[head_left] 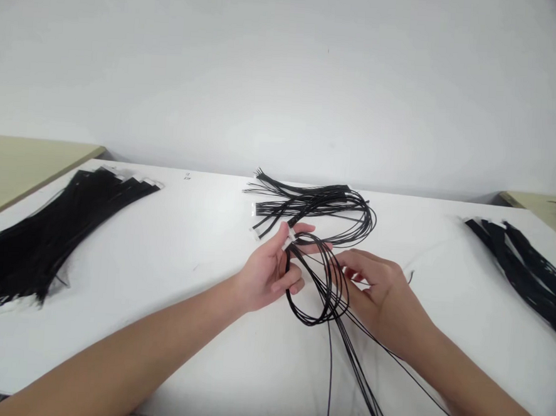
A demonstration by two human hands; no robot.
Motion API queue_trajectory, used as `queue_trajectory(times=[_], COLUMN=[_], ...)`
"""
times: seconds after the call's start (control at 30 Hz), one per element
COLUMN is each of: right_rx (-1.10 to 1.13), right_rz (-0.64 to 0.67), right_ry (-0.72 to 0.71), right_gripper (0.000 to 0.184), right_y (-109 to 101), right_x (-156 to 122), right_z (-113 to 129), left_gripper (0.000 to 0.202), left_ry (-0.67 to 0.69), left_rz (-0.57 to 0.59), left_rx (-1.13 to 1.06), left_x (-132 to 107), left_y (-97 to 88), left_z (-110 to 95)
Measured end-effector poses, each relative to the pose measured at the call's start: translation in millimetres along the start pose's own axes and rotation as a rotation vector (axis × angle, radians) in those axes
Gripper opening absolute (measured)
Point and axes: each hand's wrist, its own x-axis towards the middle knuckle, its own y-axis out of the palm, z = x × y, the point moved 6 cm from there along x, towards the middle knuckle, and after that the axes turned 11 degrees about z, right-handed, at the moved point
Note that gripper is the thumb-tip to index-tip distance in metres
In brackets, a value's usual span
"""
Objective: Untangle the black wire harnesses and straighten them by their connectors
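Observation:
My left hand (274, 267) is closed around a black wire harness (316, 320), its thumb by a small white connector (289, 237). From there the wires curl in loops, and several loose ends hang toward the table's front edge. At the right side of the loops, my right hand (372, 283) has its fingers bent in among the wires; its fingertips are partly hidden, and which strands they pinch is unclear. Just beyond my hands lies a pile of black wire harnesses (306, 206) with white connectors at the left end.
A white table (195, 328) stands against a pale wall (286, 77). A large heap of black wires (60, 232) with white ends lies at left, and another black bundle (524, 267) at right. Yellowish surfaces (26, 167) adjoin the table on both sides.

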Motion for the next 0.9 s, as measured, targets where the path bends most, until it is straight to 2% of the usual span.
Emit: queue_trajectory(times=[0.17,0.37,0.47,0.53,0.6,0.73,0.9], right_rx=[0.27,0.707,0.992,1.106,1.143,1.076,1.016], right_rz=[0.038,-0.069,-0.005,0.038,0.042,-0.014,-0.197], right_ry=[0.013,0.069,0.083,0.069,0.052,0.012,-0.092], right_gripper=[0.023,0.017,0.013,0.01,0.014,0.021,0.014], right_y=[-7,-20,-21,-23,-26,-30,-34], right_x=[-4,-4,-2,-2,-3,-4,-5], right_z=[6,-9,-12,-9,-7,-7,-11], left_gripper=[0.039,0.043,0.043,0.044,0.044,0.044,0.043], left_ry=[-0.015,-0.058,-0.076,-0.085,-0.089,-0.09,-0.103], left_rz=[0.023,0.068,0.07,0.069,0.07,0.08,0.071], left_rx=[0.016,0.059,0.053,0.047,0.041,0.036,0.063], left_x=[0,1,1,1,1,2,1], left_y=[1.0,0.9,0.8,0.2,-0.7,-2.3,-1.1], left_z=[3,6,6,6,7,7,8])
